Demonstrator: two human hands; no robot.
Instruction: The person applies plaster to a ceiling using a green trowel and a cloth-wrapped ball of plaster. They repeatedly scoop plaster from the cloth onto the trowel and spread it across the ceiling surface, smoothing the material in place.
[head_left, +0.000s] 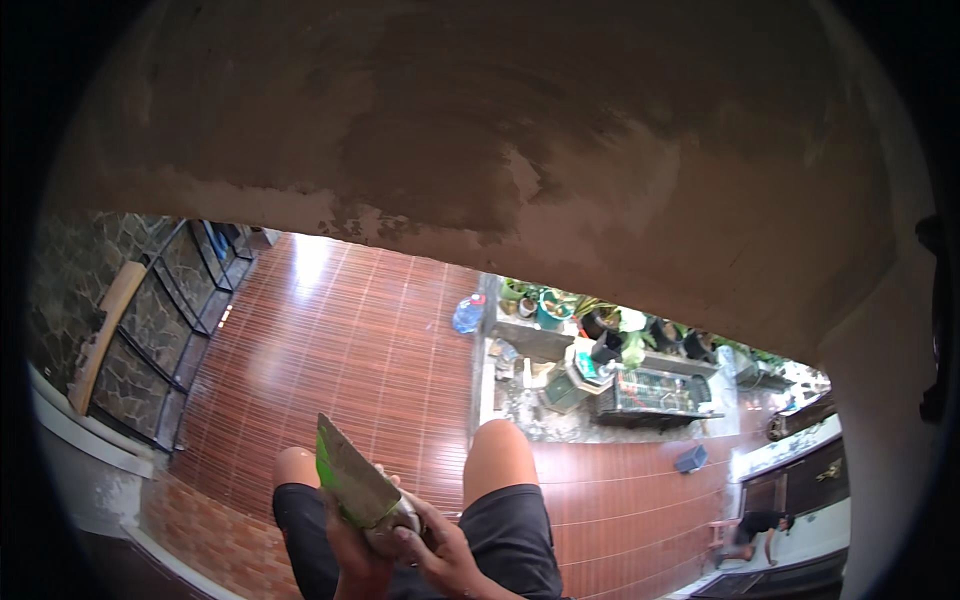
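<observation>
Both my hands are together in front of my lap, closed around a scraper (pixel 357 482). Its flat, wide grey-brown blade looks smeared and points up and to the left, with bright green along the left edge. My left hand (pixel 358 558) grips it from below and the left side. From the right, my right hand (pixel 440 548) closes on the lower end, its thumb pressed near the blade's base. Fingers cover most of the handle. Overhead spreads a brown plastered surface (pixel 420 130) with lighter, uneven patches; neither hand touches it.
Far below lies a reddish-brown tiled floor (pixel 350 340). A blue water bottle (pixel 467 314) stands near potted plants (pixel 556 308) and a glass tank (pixel 660 392). At left are a black metal frame (pixel 150 365) and a wooden plank (pixel 105 335). Another person (pixel 757 530) is at lower right.
</observation>
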